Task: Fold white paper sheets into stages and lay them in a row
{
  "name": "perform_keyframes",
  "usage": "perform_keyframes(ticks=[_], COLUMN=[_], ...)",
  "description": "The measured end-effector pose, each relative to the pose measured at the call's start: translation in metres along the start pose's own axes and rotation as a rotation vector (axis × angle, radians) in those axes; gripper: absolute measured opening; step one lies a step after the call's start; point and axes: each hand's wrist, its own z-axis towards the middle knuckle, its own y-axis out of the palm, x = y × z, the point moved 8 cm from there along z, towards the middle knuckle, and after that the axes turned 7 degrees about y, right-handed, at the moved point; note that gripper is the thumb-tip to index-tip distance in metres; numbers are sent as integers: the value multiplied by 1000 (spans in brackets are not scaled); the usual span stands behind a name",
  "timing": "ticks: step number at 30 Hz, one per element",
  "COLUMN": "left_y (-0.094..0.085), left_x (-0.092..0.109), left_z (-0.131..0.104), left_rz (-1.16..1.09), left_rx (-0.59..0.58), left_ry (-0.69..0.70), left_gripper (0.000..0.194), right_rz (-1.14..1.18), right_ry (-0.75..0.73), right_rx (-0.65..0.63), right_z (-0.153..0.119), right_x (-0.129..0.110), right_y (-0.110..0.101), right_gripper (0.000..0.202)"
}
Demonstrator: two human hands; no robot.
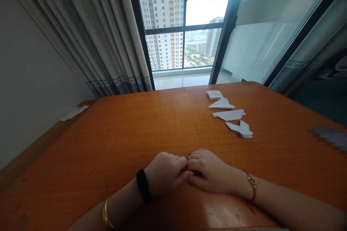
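left grip (165,174) and right grip (210,172): touching, loosely curled; cannot tell if either holds anything | four folded papers (229,115): staggered row on surface (121,130), ahead and rightward | nearest paper (241,130): long axis slants far-left to near-right; right grip closer

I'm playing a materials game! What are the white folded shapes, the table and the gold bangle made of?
The white folded shapes look like matte paper: creases and thin layered edges show. The table seems to be varnished wood or veneer: grain lines show and light gleams off it. The bangle glints like polished metal, maybe only gold-coloured.
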Motion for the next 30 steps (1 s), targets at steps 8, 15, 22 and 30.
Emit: perform_keyframes(ticks=[8, 15, 22, 30], left_y=[1, 1, 2, 2], left_x=[0, 0, -2, -3], left_z=[0, 0, 1, 2], left_rz=[-6, -22, -30, -52], left_rx=[-7, -15, -26, -31], left_ry=[-2, -10, -50, -61], left_gripper=[26, 26, 27, 27], right_rz=[4, 52, 467, -306], right_ry=[-6, 27, 228, 925], right_rx=[7, 21, -92, 326], right_z=[1, -1, 23, 41], right_x=[-1, -1, 60, 254], right_y=[-3, -1, -37, -151], right_gripper=[18, 16, 34, 68])
